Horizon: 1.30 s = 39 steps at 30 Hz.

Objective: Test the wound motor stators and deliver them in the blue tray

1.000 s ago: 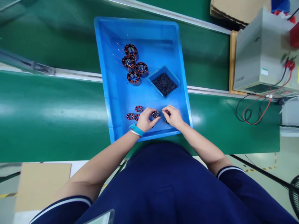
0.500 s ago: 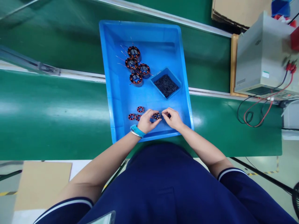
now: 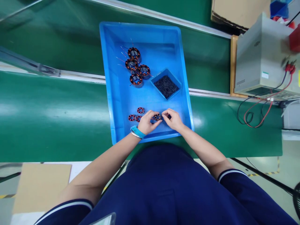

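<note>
Between the thumb and fingers of my left hand [image 3: 147, 122] is a small copper-wound motor stator [image 3: 157, 117], held low in the blue tray [image 3: 150, 136]. My right hand [image 3: 172, 120] is just to its right, thumb and forefinger pinched close to the stator's edge. Whatever that pinch holds is too small to make out. Left of my left hand lie a few more small stators [image 3: 140, 110], one partly covered by the hand. A small blue box [image 3: 157, 88] of thin dark pins [image 3: 167, 86] sits tilted in the tray beyond my right hand.
Several larger wound stators [image 3: 136, 80] with loose wire ends stand in the tray's far left part. The tray rests across the green bench [image 3: 58, 125] and a metal rail [image 3: 208, 92]. At the right is a grey instrument [image 3: 250, 59] with red and black leads [image 3: 264, 120].
Both hands keep almost the same place around the small stator. Only a slight shift of the whole view shows.
</note>
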Each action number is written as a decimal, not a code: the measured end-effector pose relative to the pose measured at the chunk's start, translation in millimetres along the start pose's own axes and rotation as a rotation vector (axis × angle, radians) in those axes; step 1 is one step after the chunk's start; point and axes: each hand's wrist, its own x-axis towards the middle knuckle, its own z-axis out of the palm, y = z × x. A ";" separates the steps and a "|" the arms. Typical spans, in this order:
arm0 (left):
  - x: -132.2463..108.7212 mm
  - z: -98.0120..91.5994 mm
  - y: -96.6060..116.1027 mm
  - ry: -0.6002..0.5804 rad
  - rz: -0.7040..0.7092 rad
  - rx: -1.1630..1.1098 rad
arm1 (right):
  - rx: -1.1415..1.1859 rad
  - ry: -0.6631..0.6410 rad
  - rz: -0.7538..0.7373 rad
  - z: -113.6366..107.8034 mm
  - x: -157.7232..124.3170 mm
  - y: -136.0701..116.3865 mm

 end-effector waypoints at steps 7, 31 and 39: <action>-0.5 -0.2 -0.3 -0.068 0.014 0.043 | 0.002 -0.002 -0.005 2.0 0.0 2.6; -2.8 0.5 -5.4 -0.076 0.086 0.133 | 0.033 -0.030 -0.066 -5.3 0.1 6.4; -1.5 -0.9 -3.1 -0.102 0.106 0.185 | -0.009 -0.075 -0.039 -5.6 -0.6 3.2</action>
